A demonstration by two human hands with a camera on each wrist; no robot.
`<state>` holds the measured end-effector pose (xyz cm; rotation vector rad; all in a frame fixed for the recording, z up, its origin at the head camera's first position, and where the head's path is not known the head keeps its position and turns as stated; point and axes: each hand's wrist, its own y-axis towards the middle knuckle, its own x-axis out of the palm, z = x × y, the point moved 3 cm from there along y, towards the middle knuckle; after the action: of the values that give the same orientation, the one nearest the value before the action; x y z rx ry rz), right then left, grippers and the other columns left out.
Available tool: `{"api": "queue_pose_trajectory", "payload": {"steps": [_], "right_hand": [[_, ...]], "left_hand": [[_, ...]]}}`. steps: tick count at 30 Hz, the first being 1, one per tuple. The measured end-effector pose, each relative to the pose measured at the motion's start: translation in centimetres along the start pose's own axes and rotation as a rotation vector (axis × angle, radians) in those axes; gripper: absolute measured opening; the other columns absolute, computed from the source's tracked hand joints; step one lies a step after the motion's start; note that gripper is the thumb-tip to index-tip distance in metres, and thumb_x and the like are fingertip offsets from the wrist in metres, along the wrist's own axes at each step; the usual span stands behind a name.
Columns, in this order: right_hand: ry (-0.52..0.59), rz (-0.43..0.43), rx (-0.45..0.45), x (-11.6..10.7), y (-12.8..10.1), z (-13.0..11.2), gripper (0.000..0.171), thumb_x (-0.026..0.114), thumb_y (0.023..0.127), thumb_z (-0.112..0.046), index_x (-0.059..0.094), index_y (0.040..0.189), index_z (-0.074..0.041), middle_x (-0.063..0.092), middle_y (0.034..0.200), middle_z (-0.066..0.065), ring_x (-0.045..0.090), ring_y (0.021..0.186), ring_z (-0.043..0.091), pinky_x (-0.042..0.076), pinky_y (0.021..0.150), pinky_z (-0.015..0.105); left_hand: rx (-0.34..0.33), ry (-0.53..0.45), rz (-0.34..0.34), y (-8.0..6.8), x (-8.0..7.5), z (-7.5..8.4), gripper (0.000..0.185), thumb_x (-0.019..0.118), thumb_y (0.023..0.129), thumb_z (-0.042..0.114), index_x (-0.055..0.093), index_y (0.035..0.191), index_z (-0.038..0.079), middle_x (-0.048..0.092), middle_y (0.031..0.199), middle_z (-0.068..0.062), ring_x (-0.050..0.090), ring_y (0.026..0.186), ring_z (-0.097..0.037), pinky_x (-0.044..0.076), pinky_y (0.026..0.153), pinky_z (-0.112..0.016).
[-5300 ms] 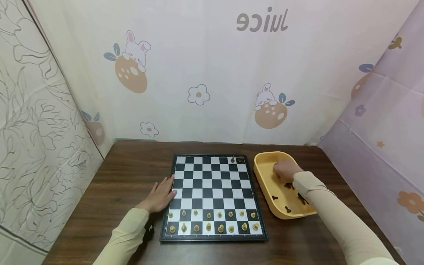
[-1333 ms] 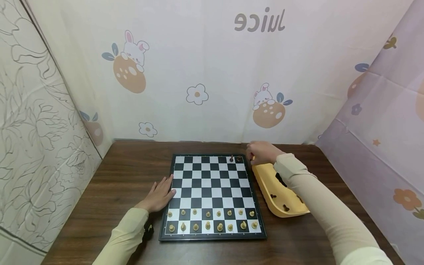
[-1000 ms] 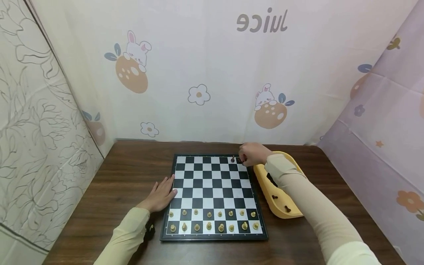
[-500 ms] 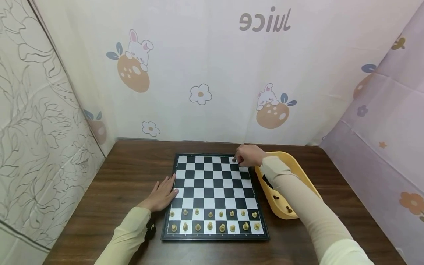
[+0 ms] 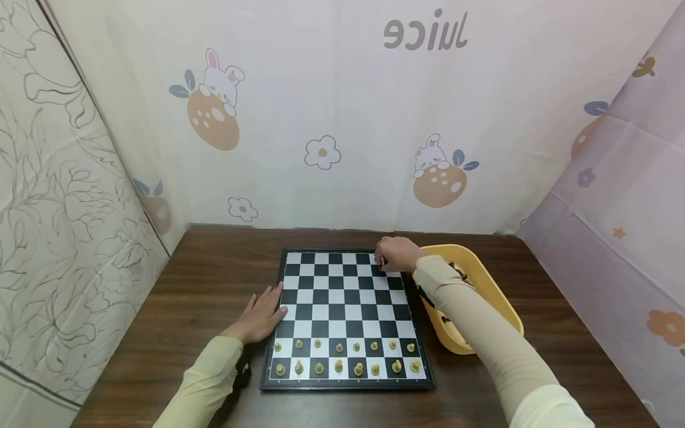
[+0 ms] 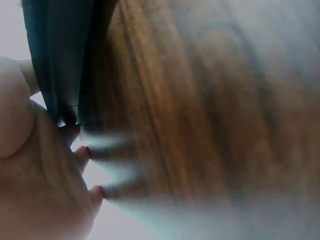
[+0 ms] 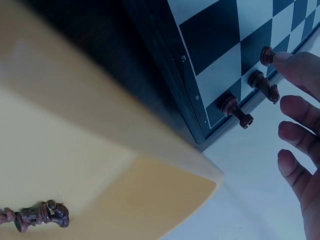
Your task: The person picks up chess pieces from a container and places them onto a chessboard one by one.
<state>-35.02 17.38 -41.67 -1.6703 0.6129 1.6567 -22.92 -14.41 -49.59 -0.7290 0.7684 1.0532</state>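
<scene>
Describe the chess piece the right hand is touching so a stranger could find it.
Start at the chessboard on the brown table, then go to its far right corner beside the yellow tray. Three dark brown pieces stand there in the last row; it is the third piece from the corner, the one under a fingertip of the right hand.

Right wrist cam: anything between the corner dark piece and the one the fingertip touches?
Yes: one dark piece, a knight, stands between the corner piece and the fingertip-touched piece, in the right wrist view.
</scene>
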Motion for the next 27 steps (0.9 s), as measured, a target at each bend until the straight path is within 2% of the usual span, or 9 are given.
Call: {"api": "queue_pose_trajectory", "payload": {"steps": [6,27], "right_hand": [[-0.013,-0.022,0.017,0.08,0.36,-0.13,0.006,0.078,0.079,-0.018,0.073,0.076,-0.02,0.062,0.081,-0.006,0.053,0.076,0.013,0.049,0.065,0.027],[-0.025,-0.045,0.03,0.72,0.92,0.0,0.008,0.079,0.079,-0.018,0.073,0.075,-0.02,0.063,0.082,-0.006,0.054,0.076,0.012,0.05,0.066,0.027]], "left_hand": [[0.0,-0.003,0.008,0.03,0.12,-0.15,0.063,0.037,0.103,0.032,0.013,0.152,0.001,0.019,0.155,-0.019,0.01,0.143,-0.037,0.002,0.111,-0.058],[0.02,-0.015,0.017,0.05,0.02,-0.11,0.063,0.037,0.103,0.032,0.014,0.151,-0.001,0.021,0.154,-0.021,0.012,0.143,-0.038,0.003,0.111,-0.058]]}}
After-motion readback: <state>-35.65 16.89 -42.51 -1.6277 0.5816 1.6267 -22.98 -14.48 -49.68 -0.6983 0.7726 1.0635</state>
